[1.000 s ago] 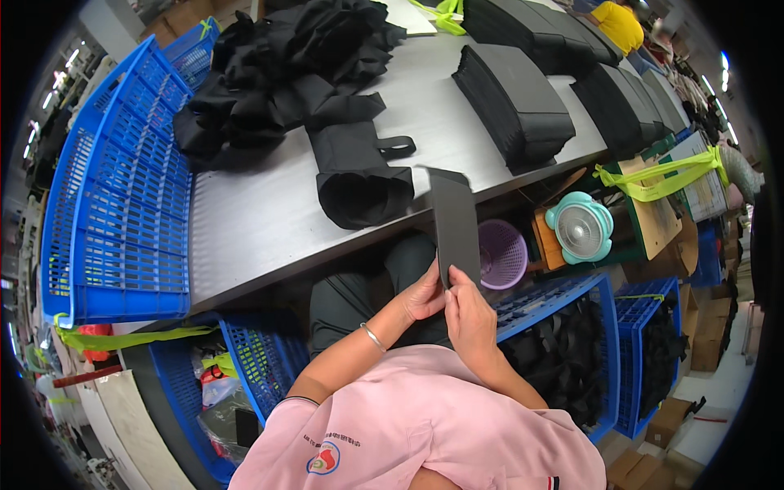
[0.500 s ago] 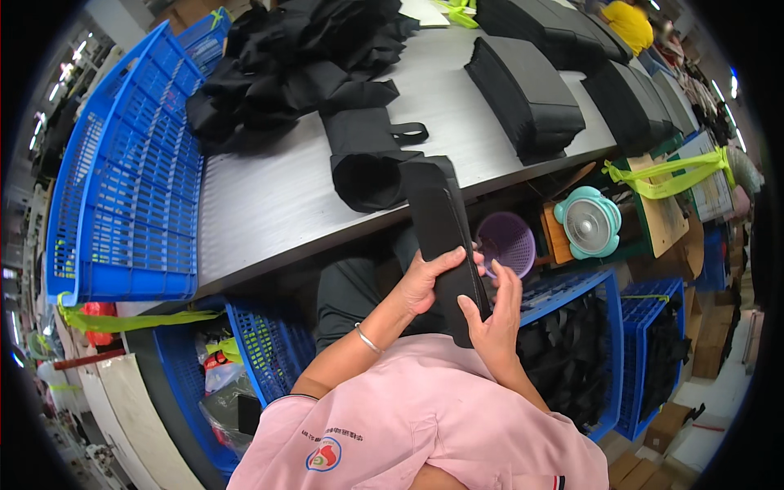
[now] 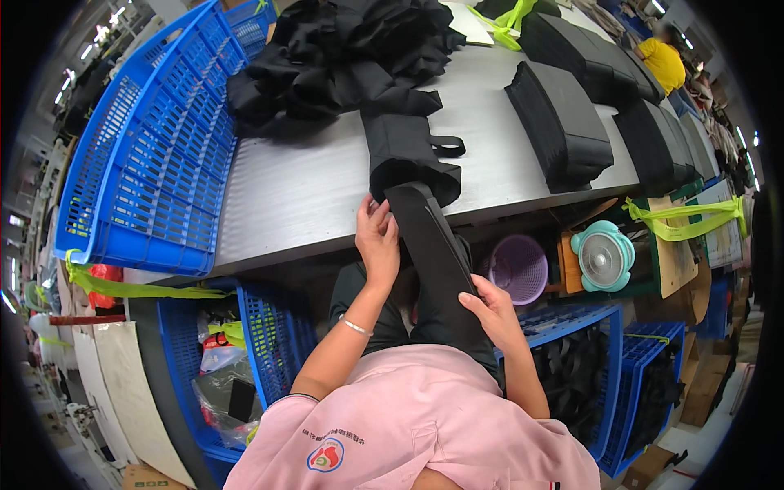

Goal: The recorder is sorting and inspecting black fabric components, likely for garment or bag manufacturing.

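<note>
One long black panel [image 3: 429,237] is pinched in my right hand [image 3: 498,318]; my left hand [image 3: 378,245], grip unclear, is at the near edge of the black fabric bag [image 3: 400,147]: seemingly alignment, calling for steadiness.

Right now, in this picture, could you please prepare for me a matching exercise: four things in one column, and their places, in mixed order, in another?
Things
1. Long flat black panel
2. Thin silver metal bracelet
3. Purple perforated plastic basket
4. Rumpled heap of black fabric

Places
A. Left of the round turquoise fan
B. On the smooth grey table, beside the tall blue plastic crate
C. Held at its edge by the bare right hand
D. Around the left wrist

Right pairs: 1-C; 2-D; 3-A; 4-B
</note>
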### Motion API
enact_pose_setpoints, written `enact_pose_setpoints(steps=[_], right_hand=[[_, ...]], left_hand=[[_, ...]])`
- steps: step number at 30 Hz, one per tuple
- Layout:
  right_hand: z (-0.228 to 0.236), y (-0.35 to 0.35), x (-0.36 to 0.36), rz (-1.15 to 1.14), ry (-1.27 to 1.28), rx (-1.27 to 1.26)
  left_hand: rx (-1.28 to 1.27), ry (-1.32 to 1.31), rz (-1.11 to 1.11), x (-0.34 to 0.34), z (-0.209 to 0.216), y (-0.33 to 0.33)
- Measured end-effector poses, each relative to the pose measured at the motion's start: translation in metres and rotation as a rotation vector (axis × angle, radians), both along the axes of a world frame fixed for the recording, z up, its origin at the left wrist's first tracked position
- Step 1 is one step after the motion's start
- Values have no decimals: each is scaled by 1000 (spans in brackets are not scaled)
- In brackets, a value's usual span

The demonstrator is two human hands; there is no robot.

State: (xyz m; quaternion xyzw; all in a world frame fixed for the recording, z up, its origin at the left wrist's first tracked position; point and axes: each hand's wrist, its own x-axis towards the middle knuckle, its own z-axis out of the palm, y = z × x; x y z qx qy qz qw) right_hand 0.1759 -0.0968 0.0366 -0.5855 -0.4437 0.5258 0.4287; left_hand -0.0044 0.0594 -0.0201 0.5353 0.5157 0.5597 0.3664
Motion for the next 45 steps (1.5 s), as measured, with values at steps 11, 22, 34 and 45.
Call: enact_pose_setpoints(steps=[11, 22, 34, 45], right_hand=[[31, 51, -39, -98, -716, 314], [-22, 114, -34, -107, -633, 266], [5, 90, -43, -468, 649, 136], [-27, 79, -35, -482, 911, 125]], left_hand=[[198, 308, -125, -2, 28, 14], [550, 346, -487, -18, 77, -25], [246, 294, -146, 1, 52, -62], [259, 43, -196, 17, 59, -67]])
